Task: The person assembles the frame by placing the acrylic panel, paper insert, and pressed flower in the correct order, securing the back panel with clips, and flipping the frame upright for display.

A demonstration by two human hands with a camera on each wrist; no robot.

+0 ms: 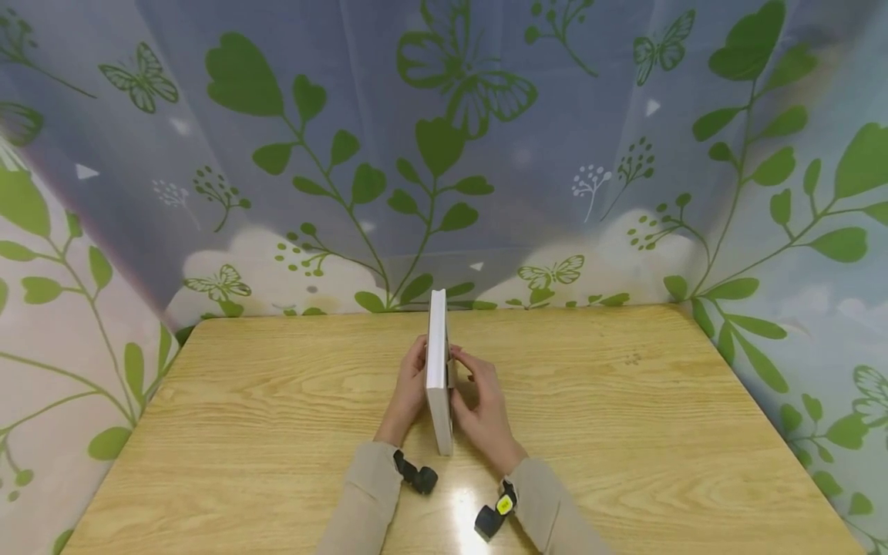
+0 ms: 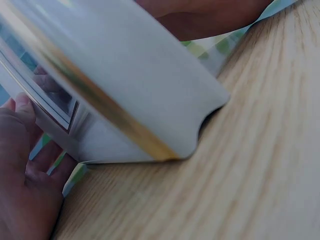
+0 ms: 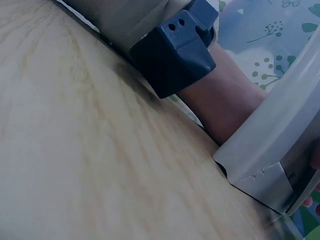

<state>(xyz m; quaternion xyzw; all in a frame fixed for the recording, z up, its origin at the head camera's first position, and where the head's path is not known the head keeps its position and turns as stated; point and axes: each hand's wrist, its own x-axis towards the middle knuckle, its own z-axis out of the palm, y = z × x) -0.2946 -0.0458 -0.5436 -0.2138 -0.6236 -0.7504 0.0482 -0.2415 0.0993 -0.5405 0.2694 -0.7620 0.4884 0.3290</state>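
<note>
A white picture frame [image 1: 435,347] stands upright on its edge on the table, edge-on to the head view. In the left wrist view its face shows gold trim [image 2: 95,95] and a reflecting glass pane [image 2: 42,82]. My left hand [image 1: 408,389] holds the frame from the left, its thumb [image 2: 24,107] against the face's border. On the other side my right hand [image 1: 487,405] grips at the back, thumb and index finger near a dark part there. Only a few of its fingertips [image 3: 316,155] show in the right wrist view.
The wooden table [image 1: 277,401] reaches back to a curtain [image 1: 333,154] printed with leaves and butterflies, which also hangs at both sides. Black wrist cameras are strapped on at the left cuff [image 1: 419,478] and the right cuff [image 1: 491,520].
</note>
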